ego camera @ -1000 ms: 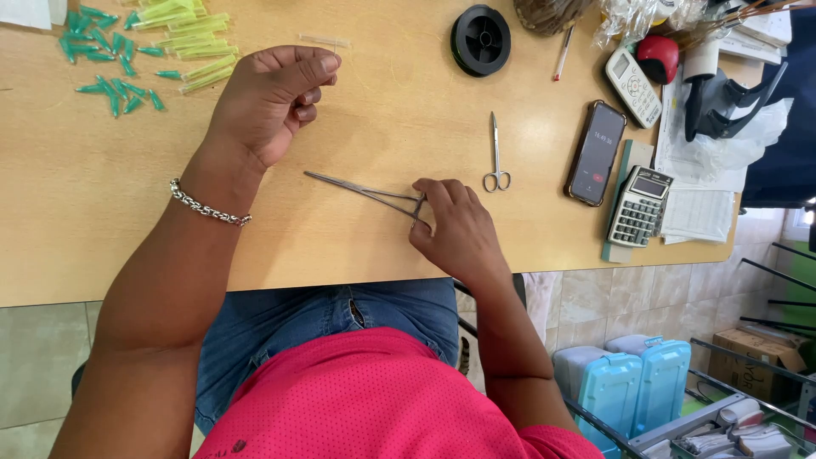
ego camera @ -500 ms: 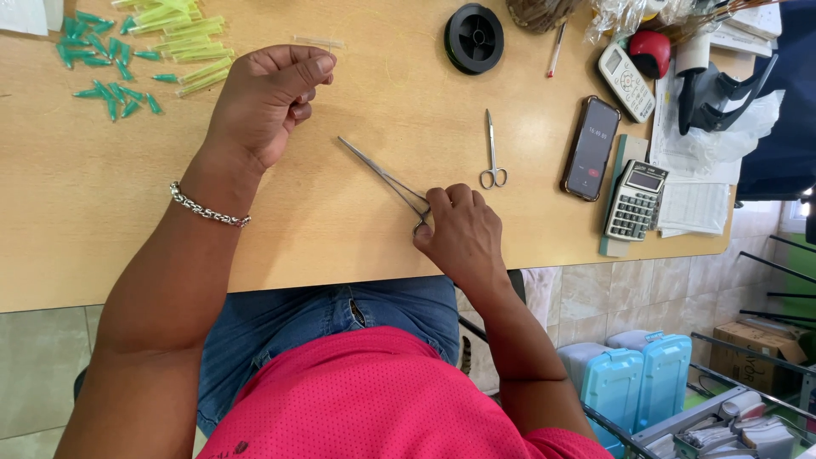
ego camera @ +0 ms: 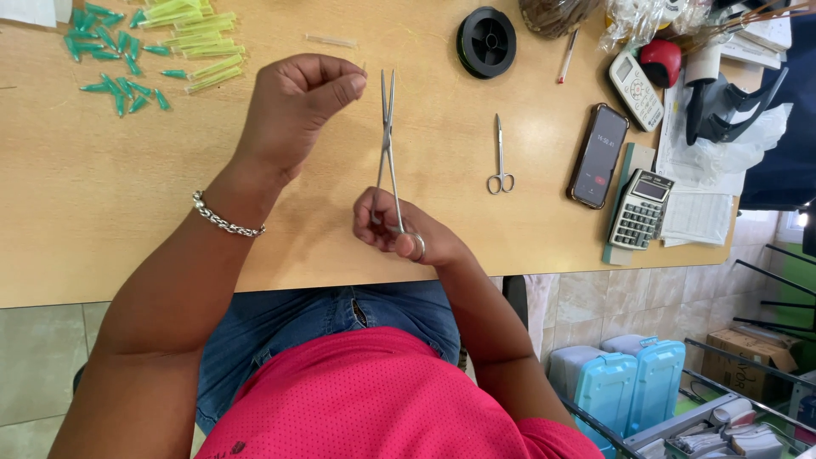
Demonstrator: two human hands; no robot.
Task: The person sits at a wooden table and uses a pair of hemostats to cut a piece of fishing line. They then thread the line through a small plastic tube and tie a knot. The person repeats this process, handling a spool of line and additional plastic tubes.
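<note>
— Looking across the surface, what's laid out on it?

— Top left, a scatter of small green caps beside a pile of yellow-green tubes. A black spool sits at the far edge. To the right a dark phone lies flat, a grey calculator next to it on a green pad, and a white handset further back with a red thing beside it. Printed sheets lie at the right edge, clear crinkled plastic bags at the top.

— And the hands?

— The left hand is raised over the surface in a loose fist, thumb and forefinger pressed together on something too thin for me to make out. A silver bracelet sits on that wrist. The right hand is near the front edge, fingers curled through the ring handles of long steel forceps. The forceps point straight away from the person, tips just beside the left fingertips, jaws slightly parted.

— Anything else close by?

— Small scissors lie flat to the right of the forceps, apart from both hands. A thin red-and-white stick lies near the spool.

— The room?

— Light wooden top, pale tiled floor. Two blue plastic cases stand on the floor at right, by a wire rack. The person wears a pink shirt and jeans.
</note>
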